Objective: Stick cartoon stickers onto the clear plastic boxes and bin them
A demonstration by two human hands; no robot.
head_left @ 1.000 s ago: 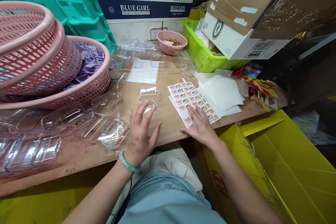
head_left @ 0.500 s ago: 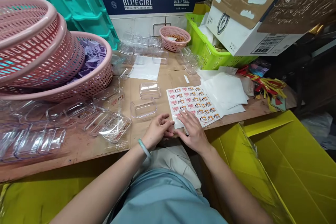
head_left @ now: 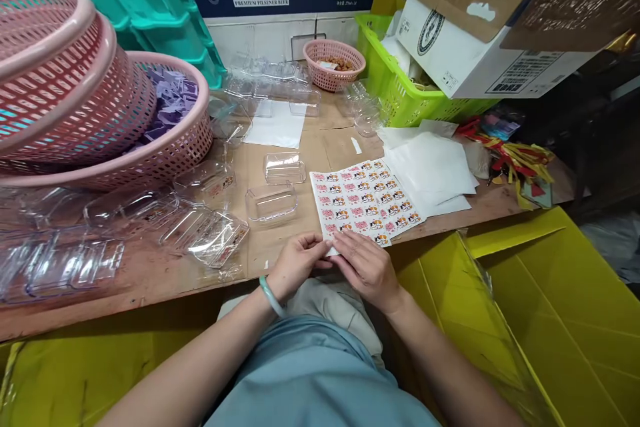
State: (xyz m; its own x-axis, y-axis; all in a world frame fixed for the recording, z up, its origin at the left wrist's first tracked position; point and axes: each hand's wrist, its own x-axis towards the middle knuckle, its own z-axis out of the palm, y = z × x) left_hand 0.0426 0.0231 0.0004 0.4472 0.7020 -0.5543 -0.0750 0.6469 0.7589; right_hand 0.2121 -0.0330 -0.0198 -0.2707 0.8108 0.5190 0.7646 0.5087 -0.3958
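A sheet of cat stickers (head_left: 353, 197) with red print lies at the table's front edge, overlapping another sticker sheet (head_left: 407, 213) on its right. My left hand (head_left: 299, 260) pinches the near left corner of the upper sheet between thumb and fingers. My right hand (head_left: 367, 268) is closed on the same sheet's near edge, fingers on top and thumb low, close to the left fingertips. Left of the sheets stand two clear plastic pieces, a box half (head_left: 273, 203) and a smaller one (head_left: 284, 169) behind it.
Clear plastic boxes (head_left: 205, 233) cover the left side below pink baskets (head_left: 197, 130). White backing papers (head_left: 430, 167) lie right of the stickers. A small pink basket (head_left: 335, 83), a green crate (head_left: 407, 103) and a carton (head_left: 450, 47) stand behind. Yellow cardboard (head_left: 525, 287) sits below the table edge.
The upper sticker sheet has shifted left and toward me, showing a full lower part. My right fingers have drawn together and closed on its edge; the left hand now pinches its corner.
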